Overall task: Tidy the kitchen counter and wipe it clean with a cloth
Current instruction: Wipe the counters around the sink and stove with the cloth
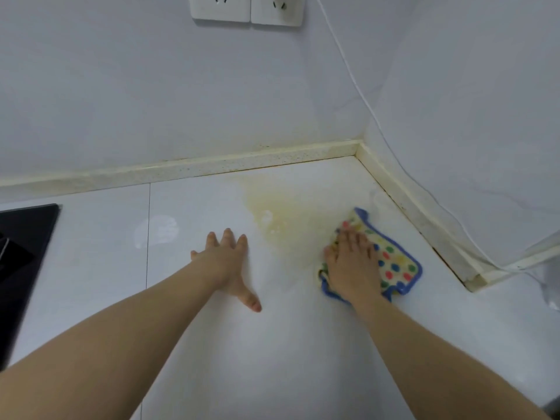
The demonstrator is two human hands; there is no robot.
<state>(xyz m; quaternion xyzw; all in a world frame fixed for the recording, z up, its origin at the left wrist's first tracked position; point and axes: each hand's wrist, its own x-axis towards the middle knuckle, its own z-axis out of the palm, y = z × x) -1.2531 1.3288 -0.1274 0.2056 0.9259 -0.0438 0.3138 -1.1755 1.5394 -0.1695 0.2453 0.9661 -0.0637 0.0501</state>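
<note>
A polka-dot cloth [394, 262] with a blue border lies on the white counter [212, 344], near the right back corner. My right hand [351, 265] presses flat on the cloth's left part, fingers straight and pointing away from me. A yellowish stain [281, 213] spreads over the counter just left of the cloth. My left hand [225, 262] rests flat on the bare counter left of the stain, fingers spread, holding nothing.
A black cooktop [24, 237] sits at the left edge. A raised cream backsplash strip [212, 165] runs along the back and the right wall. Two wall sockets [245, 9] are above, and a thin white cable [357, 83] hangs down the corner.
</note>
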